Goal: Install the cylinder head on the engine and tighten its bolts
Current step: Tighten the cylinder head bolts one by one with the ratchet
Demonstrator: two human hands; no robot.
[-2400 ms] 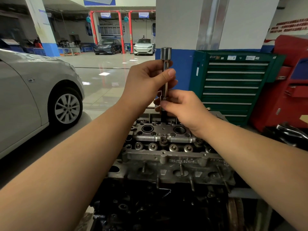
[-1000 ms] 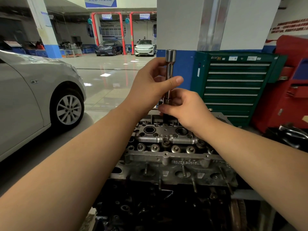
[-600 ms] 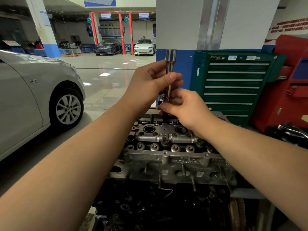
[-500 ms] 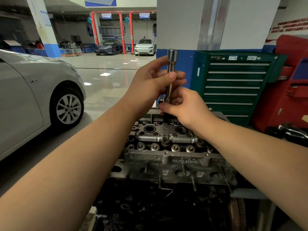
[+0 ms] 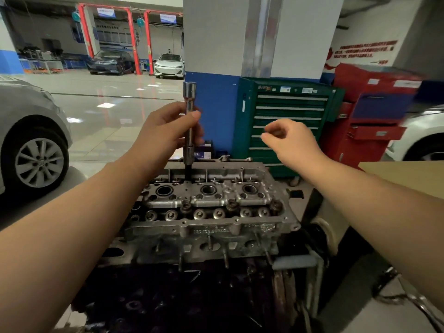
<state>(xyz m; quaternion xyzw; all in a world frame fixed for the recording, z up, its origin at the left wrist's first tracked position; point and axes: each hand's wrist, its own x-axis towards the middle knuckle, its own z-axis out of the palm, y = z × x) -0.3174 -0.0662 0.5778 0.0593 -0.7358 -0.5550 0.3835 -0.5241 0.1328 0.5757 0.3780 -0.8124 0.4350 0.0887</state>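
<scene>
Head: glossy workshop floor; green tool cabinet behind.

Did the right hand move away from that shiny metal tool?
Yes. The right hand let go of the tool and moved right, now in front of the green tool cabinet.

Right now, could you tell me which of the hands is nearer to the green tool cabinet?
Right. The right hand hovers in front of the cabinet; the left hand grips the socket extension, off to its left.

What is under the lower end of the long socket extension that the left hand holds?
The socket extension goes down into a recess of the cylinder head. The bolt there is hidden. The left hand grips the shaft.
</scene>
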